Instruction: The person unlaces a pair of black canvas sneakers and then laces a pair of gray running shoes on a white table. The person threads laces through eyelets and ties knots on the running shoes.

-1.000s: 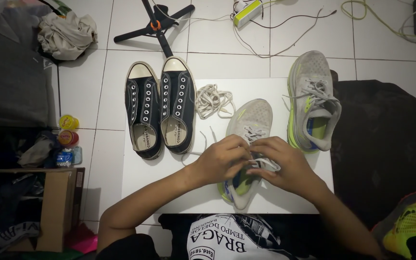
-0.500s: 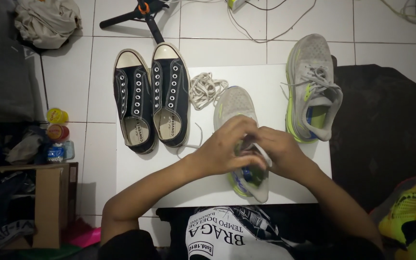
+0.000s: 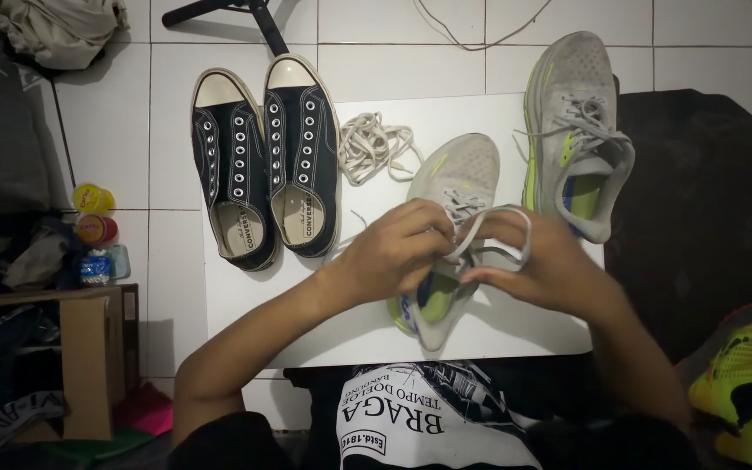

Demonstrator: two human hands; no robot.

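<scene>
Head view, left hand (image 3: 393, 252) and right hand (image 3: 541, 265) fingers pinching grey lace (image 3: 502, 228) above grey sneaker (image 3: 446, 226)

Well off to the left of the busy hands, an open brown cardboard box (image 3: 89, 365) stands on the floor. Just above it sit two small round yellow-lidded tubs (image 3: 94, 200), one behind the other, and a little clear bottle with a blue-and-white label (image 3: 95, 267).
</scene>
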